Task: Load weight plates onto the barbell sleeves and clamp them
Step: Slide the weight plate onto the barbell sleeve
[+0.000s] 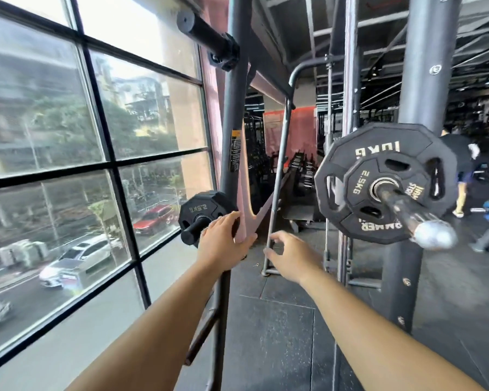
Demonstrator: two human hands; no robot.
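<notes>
The spare 2.5 kg plate [202,210] hangs on a short storage peg [192,235] fixed low on the rack upright [232,122], beside the window [68,108]; its flat face is turned toward the viewer and to the left; its bore axis follows the peg, which projects down and to the left, away from the upright.

The left hand [223,244] is the nearer hand; its fingers [233,218] lie extended against the plate's right-hand rim, touching but not curled round it, so nothing is grasped; the plate therefore lies up and to the left of this hand. The right hand [290,258] hovers apart from the plate, to its right and a little lower; its fingers [274,238] are loosely bent and hold nothing.

Judgement: removal calls for a pull along the peg axis, down-left, with the right hand brought across to the opposite rim.

The barbell sleeve [412,210] lies well to the right, its free end pointing toward the viewer and down to the right; it carries a 10 kg plate [378,142] with a second 2.5 kg plate [360,186] outboard of it; no clamp is visible on this sleeve.
</notes>
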